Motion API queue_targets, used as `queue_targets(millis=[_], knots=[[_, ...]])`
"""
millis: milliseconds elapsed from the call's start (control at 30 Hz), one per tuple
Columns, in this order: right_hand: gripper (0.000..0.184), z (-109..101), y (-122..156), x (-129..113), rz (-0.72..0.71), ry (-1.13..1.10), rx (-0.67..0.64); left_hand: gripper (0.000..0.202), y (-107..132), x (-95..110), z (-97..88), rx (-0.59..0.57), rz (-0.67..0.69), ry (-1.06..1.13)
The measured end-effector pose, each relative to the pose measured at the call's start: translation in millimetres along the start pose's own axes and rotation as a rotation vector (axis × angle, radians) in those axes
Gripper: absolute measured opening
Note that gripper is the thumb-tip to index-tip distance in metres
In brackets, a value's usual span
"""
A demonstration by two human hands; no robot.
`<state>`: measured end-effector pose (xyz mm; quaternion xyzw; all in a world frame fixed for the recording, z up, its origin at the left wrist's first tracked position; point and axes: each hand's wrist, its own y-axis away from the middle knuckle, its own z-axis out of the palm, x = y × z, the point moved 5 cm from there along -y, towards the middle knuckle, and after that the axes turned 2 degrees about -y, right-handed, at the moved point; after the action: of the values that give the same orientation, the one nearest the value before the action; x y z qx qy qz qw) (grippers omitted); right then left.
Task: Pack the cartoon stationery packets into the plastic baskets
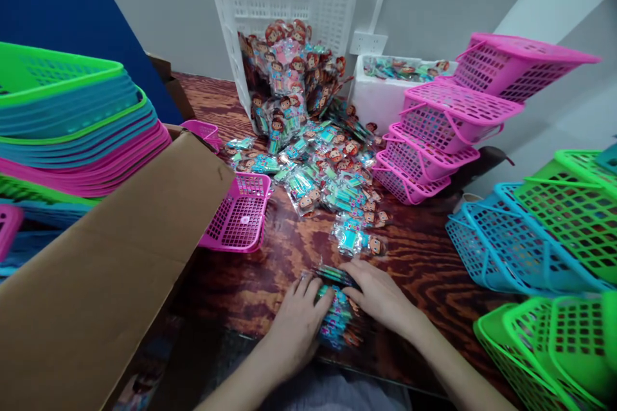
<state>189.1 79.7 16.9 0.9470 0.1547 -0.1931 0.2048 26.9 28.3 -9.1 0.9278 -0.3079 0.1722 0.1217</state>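
Note:
At the near edge of the wooden table, both hands are on a bunch of small clear-wrapped doll-figure packets (337, 320), blue-green with printed figures. My left hand (299, 311) has its fingers curled over the bunch's left side. My right hand (378, 292) grips its upper right end, where dark packet edges (333, 274) stand close together. The fingertips are partly hidden between the packets. Just beyond the hands lie loose packets of the same kind (354, 234), leading back to a large heap (332, 160).
A tipped white crate (224, 19) spills packets at the back. A white box (380, 93) holds more. Pink lidded baskets (434, 122) stack at right, blue (501, 244) and green ones (554, 340) nearer. An open pink basket (241, 218), a cardboard box (120, 257) and nested baskets (72, 122) stand left.

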Motion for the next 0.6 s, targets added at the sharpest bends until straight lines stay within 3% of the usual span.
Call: queue_targets(millis=[333,600], knots=[[0.034,5.3,7.2,1.7,-0.020,-0.059,-0.009,0.065,0.1,1.1,1.2,0.041,0.094,-0.077],[0.035,3.6,8.2,-9.4,-0.015,-0.004,-0.054,0.053,-1.6,1.0,5.8,0.042,0.061,-0.173]])
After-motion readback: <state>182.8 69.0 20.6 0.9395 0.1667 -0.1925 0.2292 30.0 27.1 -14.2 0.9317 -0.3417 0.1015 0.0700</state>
